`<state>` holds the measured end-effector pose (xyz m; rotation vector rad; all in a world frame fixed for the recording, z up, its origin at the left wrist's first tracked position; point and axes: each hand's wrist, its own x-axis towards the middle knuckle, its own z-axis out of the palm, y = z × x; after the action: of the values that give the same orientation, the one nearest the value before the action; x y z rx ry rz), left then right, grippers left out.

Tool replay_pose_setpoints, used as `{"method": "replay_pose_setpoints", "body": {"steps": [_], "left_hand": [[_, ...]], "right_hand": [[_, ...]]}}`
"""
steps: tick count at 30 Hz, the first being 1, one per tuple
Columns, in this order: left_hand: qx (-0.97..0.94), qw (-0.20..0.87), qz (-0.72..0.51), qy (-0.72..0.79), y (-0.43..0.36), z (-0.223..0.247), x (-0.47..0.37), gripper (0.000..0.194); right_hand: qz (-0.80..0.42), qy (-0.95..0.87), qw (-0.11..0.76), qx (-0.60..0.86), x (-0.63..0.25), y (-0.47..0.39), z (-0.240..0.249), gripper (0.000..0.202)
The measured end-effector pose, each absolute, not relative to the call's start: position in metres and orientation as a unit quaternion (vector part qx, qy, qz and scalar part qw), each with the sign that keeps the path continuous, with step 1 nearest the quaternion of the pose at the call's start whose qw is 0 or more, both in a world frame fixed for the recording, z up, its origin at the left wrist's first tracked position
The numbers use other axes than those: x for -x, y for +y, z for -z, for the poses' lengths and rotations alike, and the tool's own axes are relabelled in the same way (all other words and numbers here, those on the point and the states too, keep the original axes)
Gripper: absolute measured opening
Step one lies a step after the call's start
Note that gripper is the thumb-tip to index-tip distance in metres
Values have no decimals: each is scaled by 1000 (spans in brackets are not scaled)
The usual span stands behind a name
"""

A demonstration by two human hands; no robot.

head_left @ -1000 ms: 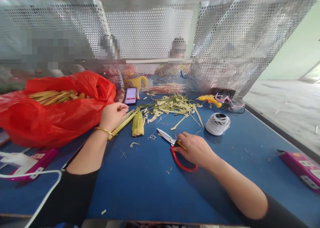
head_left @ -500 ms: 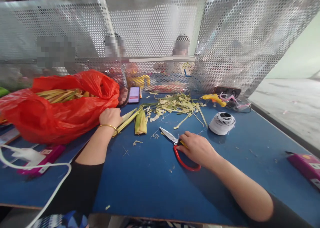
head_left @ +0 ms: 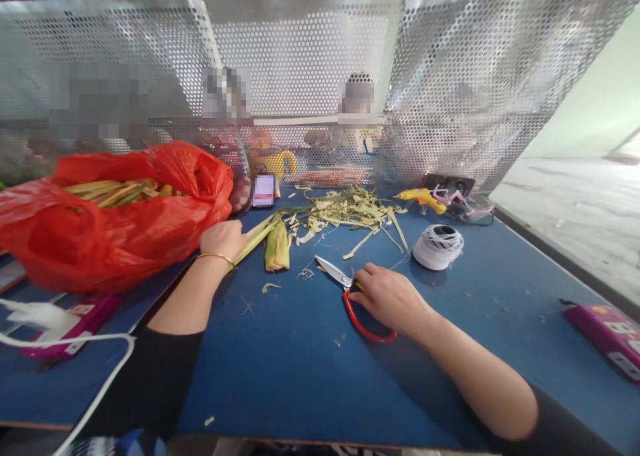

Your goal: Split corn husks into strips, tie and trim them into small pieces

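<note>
Scissors (head_left: 333,271) and stalk strips (head_left: 256,238), one at each hand.
My right hand (head_left: 387,295) is closed around the scissors' handle, blades together; cutting would call for spreading them. My left hand (head_left: 221,239) is curled at the strips; whether it grips them I cannot tell. Cut stalk (head_left: 277,249) right of that hand; trimmings (head_left: 350,209) beyond the blades; thread ball (head_left: 438,248) right of the scissors. Since a second ago, my left fingers have folded inward; my right hold is unchanged.

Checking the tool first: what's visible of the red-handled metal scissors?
The red-handled metal scissors have pointed, silvery, seemingly closed blades and a pivot. They seem to lie on the blue table, tips pointing away and left, beside tangled white thread. The right hand covers the other handle; yellow shows at its fingers.
</note>
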<state>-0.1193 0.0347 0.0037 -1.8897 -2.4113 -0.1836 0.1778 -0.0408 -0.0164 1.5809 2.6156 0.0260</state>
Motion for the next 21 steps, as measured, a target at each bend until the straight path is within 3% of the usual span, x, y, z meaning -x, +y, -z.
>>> {"method": "replay_pose_setpoints", "body": {"steps": [4,7,9,11,13,15,18,21], "left_hand": [[624,16,44,-780,42,8,125,21],[615,46,74,-784,40,6,121,28],[598,81,134,-786,36,-1,115,35],[577,91,291,-758,31,-9,106,31],[558,-14,453,-696,25,-16,92,23],[480,-250,569,-619,16,-18,72,18],[377,-558,552,-491,-2,-13,37,11],[351,-652,518,-429,-22,-1,7,12]], "right_hand": [[-14,856,44,-515,-178,-41,17,27],[-16,856,46,-514,-178,-41,19,27],[-18,856,45,-515,-178,-40,19,27],[-16,857,38,-514,-179,-40,19,26],[0,856,20,-517,-179,-41,18,25],[38,846,-32,-530,-179,-41,17,24],[158,801,-184,-548,-178,-40,18,21],[369,705,-332,-506,-175,-40,22,25]]}}
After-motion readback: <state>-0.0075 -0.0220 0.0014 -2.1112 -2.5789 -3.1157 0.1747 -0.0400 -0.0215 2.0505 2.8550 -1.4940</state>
